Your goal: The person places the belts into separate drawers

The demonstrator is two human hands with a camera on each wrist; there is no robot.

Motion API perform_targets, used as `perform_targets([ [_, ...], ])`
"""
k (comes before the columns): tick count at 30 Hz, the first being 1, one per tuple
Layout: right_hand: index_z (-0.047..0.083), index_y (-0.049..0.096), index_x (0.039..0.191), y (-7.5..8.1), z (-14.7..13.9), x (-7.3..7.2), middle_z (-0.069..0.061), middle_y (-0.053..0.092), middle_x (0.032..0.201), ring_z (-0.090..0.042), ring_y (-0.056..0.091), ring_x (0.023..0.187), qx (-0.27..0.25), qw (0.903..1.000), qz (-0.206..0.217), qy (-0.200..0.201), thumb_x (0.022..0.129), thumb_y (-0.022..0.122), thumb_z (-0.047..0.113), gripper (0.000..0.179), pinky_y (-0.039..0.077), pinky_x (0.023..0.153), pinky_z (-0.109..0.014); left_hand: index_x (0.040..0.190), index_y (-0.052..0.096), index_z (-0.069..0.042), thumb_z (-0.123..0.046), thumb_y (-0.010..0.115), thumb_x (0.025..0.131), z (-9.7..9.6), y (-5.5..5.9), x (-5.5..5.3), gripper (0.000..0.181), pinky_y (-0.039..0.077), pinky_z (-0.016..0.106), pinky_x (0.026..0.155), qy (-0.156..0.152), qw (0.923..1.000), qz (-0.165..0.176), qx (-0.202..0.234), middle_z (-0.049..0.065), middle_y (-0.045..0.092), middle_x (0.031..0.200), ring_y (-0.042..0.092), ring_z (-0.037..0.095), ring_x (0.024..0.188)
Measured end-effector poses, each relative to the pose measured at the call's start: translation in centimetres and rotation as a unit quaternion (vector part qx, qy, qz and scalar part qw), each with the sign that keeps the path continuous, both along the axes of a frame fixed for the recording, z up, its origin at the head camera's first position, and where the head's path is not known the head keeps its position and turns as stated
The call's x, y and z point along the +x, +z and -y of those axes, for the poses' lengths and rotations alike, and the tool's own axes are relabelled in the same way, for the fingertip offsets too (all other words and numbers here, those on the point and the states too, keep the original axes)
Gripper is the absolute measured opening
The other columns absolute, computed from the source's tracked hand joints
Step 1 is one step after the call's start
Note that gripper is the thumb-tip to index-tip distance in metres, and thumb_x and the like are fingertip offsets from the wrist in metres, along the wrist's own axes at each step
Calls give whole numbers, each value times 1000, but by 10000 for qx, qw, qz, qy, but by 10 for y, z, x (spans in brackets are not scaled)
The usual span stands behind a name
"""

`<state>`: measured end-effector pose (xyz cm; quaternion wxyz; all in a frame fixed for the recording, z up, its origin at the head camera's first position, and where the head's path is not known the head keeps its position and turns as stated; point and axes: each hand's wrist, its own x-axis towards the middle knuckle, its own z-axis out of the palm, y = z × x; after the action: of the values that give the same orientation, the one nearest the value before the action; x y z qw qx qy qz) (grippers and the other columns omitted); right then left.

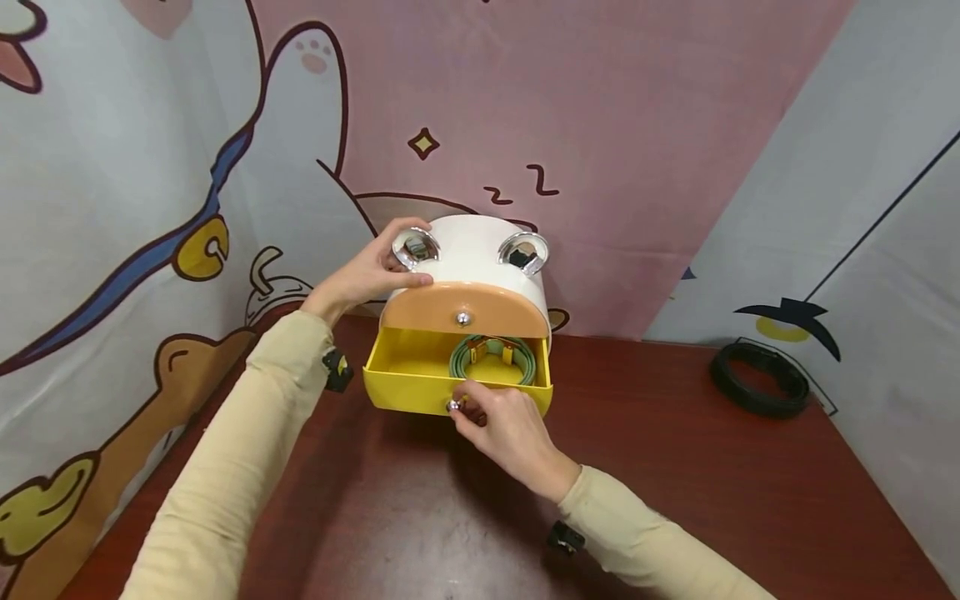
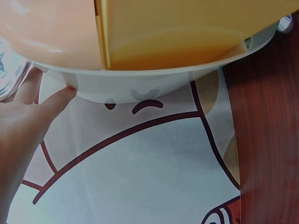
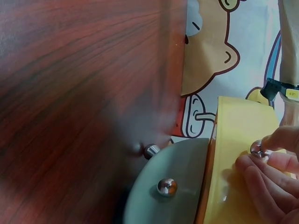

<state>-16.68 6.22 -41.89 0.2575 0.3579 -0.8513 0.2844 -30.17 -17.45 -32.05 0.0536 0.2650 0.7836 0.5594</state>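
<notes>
A small rounded cabinet [image 1: 471, 250] with a white shell and two silver eye-like bumps stands on the table. Its yellow drawer [image 1: 408, 393] is pulled out, below a peach drawer [image 1: 427, 308] that is closed. My left hand [image 1: 369, 268] grips the cabinet's left side around one silver bump, thumb at the front edge. With thumb and fingers my right hand [image 1: 513, 433] pinches the silver knob [image 3: 258, 148] of the yellow drawer. Inside that drawer lies a coiled green band [image 1: 459, 360] with yellow and orange parts. A green drawer [image 3: 182, 161] with its own knob shows below the yellow one.
A black coil [image 1: 761, 404] lies on the dark red table [image 1: 660, 442] at the right, near the wall. Cloth [image 1: 600, 125] printed with cartoon figures hangs close behind the cabinet and along the left. A silver foot [image 3: 151, 150] shows under the cabinet.
</notes>
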Motion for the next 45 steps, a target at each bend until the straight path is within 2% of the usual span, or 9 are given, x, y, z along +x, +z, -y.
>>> perform_targets([
  [11,14,67,93,-5,-3,-8,5,72,78,-2,66,66,-321,9982,363,346,80,78,11,18,49,58,-16,141,33,-22,-2,73,85,0,0,2,72,51,29,71,23,10000,4,30,18,51,121,63,25,78],
  [15,14,68,93,-5,-2,-10,5,72,78,-2,66,66,-382,9982,329,332,80,79,11,18,49,57,-17,141,33,-22,-2,73,85,1,0,1,71,50,29,69,21,10000,-37,26,17,51,119,62,24,74],
  [22,12,68,93,-11,-1,-21,2,72,81,-4,67,70,-801,9938,721,260,80,78,7,18,51,61,-17,141,33,-22,-2,72,86,0,-2,0,71,50,28,66,-1,10000,-50,73,17,52,116,62,22,70],
  [25,11,69,92,-13,-1,-24,2,72,80,-4,67,69,-911,9929,731,203,79,78,5,18,51,61,-17,141,33,-22,-2,72,85,0,-3,0,71,49,28,65,-4,10000,-60,57,17,51,116,60,21,67],
  [33,11,69,93,-13,-1,-28,2,72,80,-5,67,69,-939,9933,638,202,79,78,6,18,51,61,-18,142,32,-20,-2,72,86,0,-1,0,72,48,27,62,-2,9999,-163,32,16,51,116,58,19,65],
  [45,11,69,94,-14,-2,-41,2,72,80,-4,67,69,-957,9915,882,9,80,78,8,17,51,60,-19,142,33,-22,-5,73,86,-1,-1,2,71,47,28,61,70,9998,-142,-107,19,47,121,56,20,62],
])
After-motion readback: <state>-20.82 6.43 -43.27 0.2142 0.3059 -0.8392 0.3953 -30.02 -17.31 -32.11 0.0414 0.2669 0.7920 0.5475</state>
